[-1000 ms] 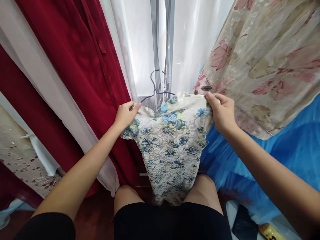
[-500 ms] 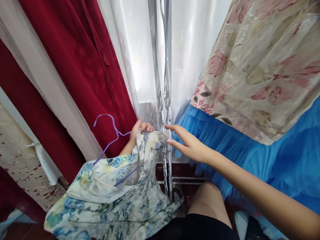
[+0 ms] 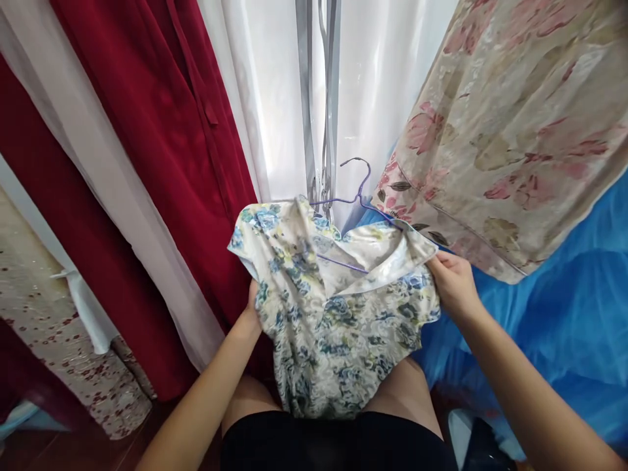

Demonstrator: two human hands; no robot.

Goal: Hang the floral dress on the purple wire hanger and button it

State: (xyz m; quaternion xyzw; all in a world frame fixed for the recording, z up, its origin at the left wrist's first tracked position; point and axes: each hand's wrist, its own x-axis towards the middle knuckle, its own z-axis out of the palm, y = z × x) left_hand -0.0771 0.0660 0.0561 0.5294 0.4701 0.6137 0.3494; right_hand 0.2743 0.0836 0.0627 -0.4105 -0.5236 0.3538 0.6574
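Note:
A short-sleeved blouse (image 3: 338,327) with a blue, yellow and white floral print is spread out in front of me, neck opening upward. Inside its shoulders sits a purple hanger (image 3: 360,194), whose hook stands free above the collar. My right hand (image 3: 455,278) is closed on the blouse's right shoulder edge, fingers bent around the cloth. At the left side, below the sleeve, my left hand (image 3: 252,306) grips the blouse; most of its fingers are hidden behind the fabric.
Long red (image 3: 142,131) and pale garments hang at the left. A white cloth (image 3: 267,98) and a metal rack post (image 3: 333,85) stand behind the blouse. To the right hang a beige floral garment (image 3: 490,157) and blue tulle (image 3: 554,340). My legs are below.
The blouse has swung rightward and upward, now facing me with the hanger hook right of centre. My right hand, open before, has taken its shoulder edge; my left hand has moved down its left side.

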